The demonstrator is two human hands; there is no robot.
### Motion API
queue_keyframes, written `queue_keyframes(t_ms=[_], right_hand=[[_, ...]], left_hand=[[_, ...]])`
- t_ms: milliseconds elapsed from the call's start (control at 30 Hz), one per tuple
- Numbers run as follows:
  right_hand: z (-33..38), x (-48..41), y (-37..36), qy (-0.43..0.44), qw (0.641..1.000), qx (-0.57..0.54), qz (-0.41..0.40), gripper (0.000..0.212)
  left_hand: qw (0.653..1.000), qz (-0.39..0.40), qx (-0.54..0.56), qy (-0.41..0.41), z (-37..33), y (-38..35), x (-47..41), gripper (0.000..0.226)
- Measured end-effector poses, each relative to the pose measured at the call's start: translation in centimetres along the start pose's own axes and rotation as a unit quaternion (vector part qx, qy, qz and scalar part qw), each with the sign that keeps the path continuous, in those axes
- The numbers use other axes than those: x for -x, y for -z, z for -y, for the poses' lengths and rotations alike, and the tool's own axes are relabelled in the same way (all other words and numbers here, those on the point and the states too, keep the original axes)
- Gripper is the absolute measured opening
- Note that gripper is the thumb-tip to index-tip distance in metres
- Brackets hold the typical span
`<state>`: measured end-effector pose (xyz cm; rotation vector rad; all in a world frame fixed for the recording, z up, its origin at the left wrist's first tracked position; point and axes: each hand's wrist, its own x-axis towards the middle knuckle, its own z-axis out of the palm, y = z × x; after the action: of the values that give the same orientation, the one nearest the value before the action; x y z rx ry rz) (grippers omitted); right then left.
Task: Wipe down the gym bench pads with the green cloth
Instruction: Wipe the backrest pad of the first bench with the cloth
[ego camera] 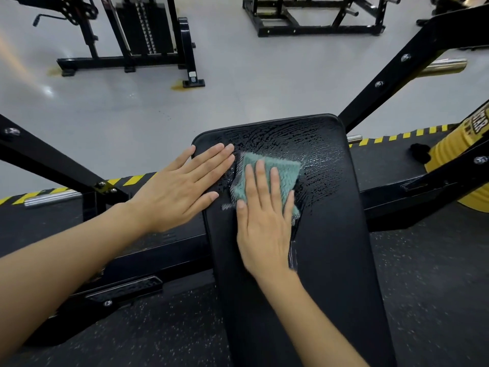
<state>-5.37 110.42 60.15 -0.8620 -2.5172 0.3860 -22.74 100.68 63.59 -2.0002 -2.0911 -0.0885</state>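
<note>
A black padded bench pad [330,234] runs away from the viewer, and its far half glistens with wet streaks [304,139]. The green cloth [283,168], folded into a rough square, lies on the pad near its far end, toward the left edge. The right hand [264,221] lies flat on the cloth's near half, with its fingers [260,178] straight and slightly spread, pressing down rather than gripping. The cloth's far edge and right corner show beyond the fingertips.

The left hand [182,189] rests palm down on the pad's left edge just beside the cloth. Its fingers are straight and close together, and it holds nothing.

Black steel frame arms [391,78] angle up on both sides of the pad. A yellow weight plate [455,154] hangs at the right. Yellow-and-black hazard tape [132,180] marks where the dark speckled rubber mat [428,287] meets the pale grey floor [238,83]. A weight-stack machine [143,27] stands farther back.
</note>
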Motion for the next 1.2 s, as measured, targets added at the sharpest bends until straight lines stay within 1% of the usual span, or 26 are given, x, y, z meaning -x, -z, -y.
queue_keyframes(t_ms=[233,467,700,800,1000,1067,1200], right_hand=[[1.7,7.5,-1.3,0.034,0.999,0.012,0.040,0.053],[2.4,5.6,-1.6,0.028,0.999,0.013,0.026,0.053],[4.1,2.1,-1.8,-0.009,1.000,0.016,0.002,0.055],[3.9,3.5,-2.0,-0.003,0.999,0.031,0.008,0.055],[2.4,9.9,-2.3,0.010,0.998,0.059,0.030,0.055],[2.3,10.1,-2.5,0.004,0.998,0.053,0.030,0.054],[2.4,7.8,-2.2,-0.009,0.999,0.037,0.022,0.053]], left_hand=[[0.999,0.005,0.022,-0.043,1.3,0.3,0.0,0.059],[0.997,0.019,0.042,-0.067,2.3,0.5,-0.1,0.060],[0.997,0.003,0.046,-0.057,2.0,0.2,0.0,0.061],[0.998,0.001,0.045,-0.052,1.9,0.1,0.0,0.061],[0.999,-0.017,0.023,-0.043,1.4,0.0,0.0,0.061],[0.999,-0.025,0.013,-0.036,1.1,-0.1,0.0,0.061],[0.999,-0.036,-0.006,-0.029,0.7,-0.2,0.0,0.061]])
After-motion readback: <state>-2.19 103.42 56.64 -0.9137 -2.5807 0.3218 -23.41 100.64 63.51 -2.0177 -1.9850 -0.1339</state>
